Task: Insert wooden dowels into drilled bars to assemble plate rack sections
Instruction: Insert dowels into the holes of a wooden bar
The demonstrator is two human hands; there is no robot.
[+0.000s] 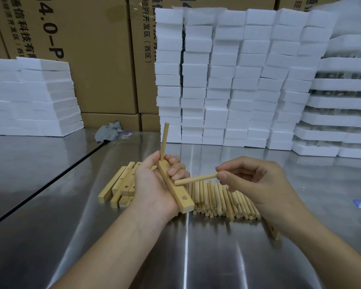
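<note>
A stock of spare drilled bars is laid in a loose heap on the steel table, just left of the work and within easy reach, presumably so that the next bar can be taken up without searching. The left hand is turned palm up, and the drilled bar is cradled across it with the fingers curled over its far edge, so that the holed face is kept upward and steady. One upright dowel is already seated at the bar's far end, and an empty hole is seen near its near end. A second dowel is brought in at a shallow slant, its tip touching the bar about the middle; whether it is yet in a hole cannot be told. It is pinched at its far end between thumb and fingertips of the right hand, a grip that is judged to leave the tip free for aiming. A pile of loose dowels is kept directly beneath that hand, their ends aligned toward the person, so that resupply is a short reach.
</note>
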